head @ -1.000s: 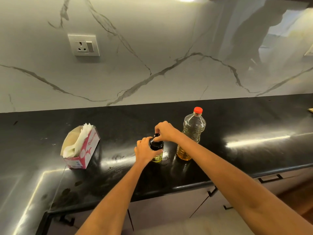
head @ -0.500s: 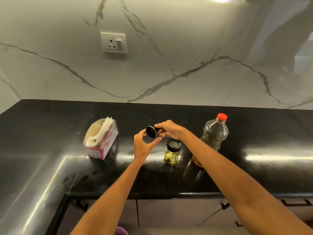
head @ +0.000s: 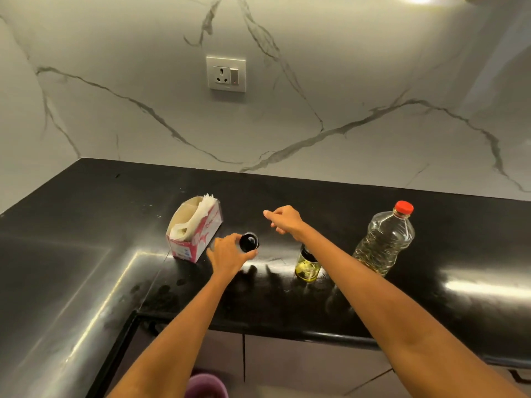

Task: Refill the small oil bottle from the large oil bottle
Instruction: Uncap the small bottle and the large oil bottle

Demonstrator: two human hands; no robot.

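Black counter [head: 431, 297]: left hand [head: 228, 255] fingers [head: 247, 256] pinch small bottle's cap [head: 248, 242].

A: Setting?
B: Home kitchen. Polished black stone countertop [head: 373, 214] turning a corner, marble-veined backsplash [head: 316, 124] carrying a switched wall socket [head: 226, 73].
A: Further evidence?
B: Cabinet fronts [head: 301, 366] below the counter edge (handles partly visible), cooking oil bottle [head: 383, 241], tissue box [head: 195, 228]. Purple object [head: 205, 386] at floor level, possibly a bin.
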